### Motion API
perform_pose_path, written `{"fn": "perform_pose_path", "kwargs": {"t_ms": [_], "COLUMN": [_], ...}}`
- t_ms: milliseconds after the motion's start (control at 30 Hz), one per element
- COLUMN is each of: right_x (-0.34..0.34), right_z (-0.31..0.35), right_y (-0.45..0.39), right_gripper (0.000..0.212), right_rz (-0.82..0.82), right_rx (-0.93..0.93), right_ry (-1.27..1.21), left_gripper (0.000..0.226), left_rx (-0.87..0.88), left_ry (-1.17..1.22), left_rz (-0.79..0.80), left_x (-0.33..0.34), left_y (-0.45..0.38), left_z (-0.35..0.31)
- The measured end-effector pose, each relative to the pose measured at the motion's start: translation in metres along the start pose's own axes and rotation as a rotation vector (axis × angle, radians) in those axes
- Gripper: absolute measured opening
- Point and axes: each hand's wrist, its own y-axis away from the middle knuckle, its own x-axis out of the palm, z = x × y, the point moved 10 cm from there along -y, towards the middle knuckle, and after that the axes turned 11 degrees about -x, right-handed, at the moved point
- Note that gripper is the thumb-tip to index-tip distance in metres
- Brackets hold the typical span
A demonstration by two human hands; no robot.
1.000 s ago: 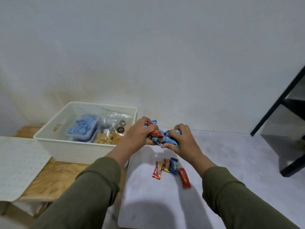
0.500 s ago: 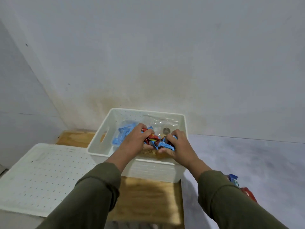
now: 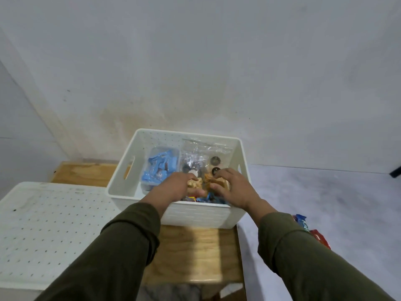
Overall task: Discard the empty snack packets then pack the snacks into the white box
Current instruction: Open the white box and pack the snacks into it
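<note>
Your left hand (image 3: 176, 187) and right hand (image 3: 235, 189) hung spread and empty over the white box (image 3: 195, 213) on that wooden table (image 3: 195, 255) by the stained wall (image 3: 195, 72).

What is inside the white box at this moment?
The white box holds blue packets, a clear bag and small red and blue snacks. Both hands cover whatever lies beneath them.

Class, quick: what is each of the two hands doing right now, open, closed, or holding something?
Left hand: open over the white box, holding nothing.
Right hand: open over the same box, fingers spread, holding nothing.
</note>
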Motion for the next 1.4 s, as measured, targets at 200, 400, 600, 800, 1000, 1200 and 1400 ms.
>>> {"fn": "perform_pose_path", "kwargs": {"t_ms": [200,400,600,800,1000,1200,1400], "right_x": [-0.056,-0.117,-0.135,-0.09,-0.05,-0.038,-0.031], "right_z": [-0.004,-0.052,-0.122,-0.203,-0.234,-0.252,-0.267], "right_y": [0.028,0.102,0.204,0.289,0.305,0.275,0.239], "right_gripper": [0.045,0.053,0.06,0.082,0.082,0.082,0.073], "right_rz": [-0.192,-0.274,-0.219,-0.075,-0.044,-0.075,-0.051], "right_rx": [-0.024,0.056,0.125,0.189,0.066,0.035,-0.07], "right_ry": [0.1,0.147,0.148,0.131,0.048,0.047,0.086], "left_gripper": [0.045,0.039,0.05,0.067,0.087,0.073,0.06], "left_rx": [0.164,0.364,0.48,0.242,0.038,0.137,0.136], "left_ry": [0.191,0.286,0.246,0.178,0.047,0.06,-0.015], "left_rz": [-0.26,-0.468,-0.569,-0.439,-0.404,-0.458,-0.434], "left_x": [-0.026,-0.02,0.062,0.211,0.287,0.281,0.272], "left_y": [0.023,0.06,0.098,0.079,0.047,0.015,-0.021], "left_z": [-0.05,-0.127,-0.204,-0.217,-0.212,-0.224,-0.216]}}
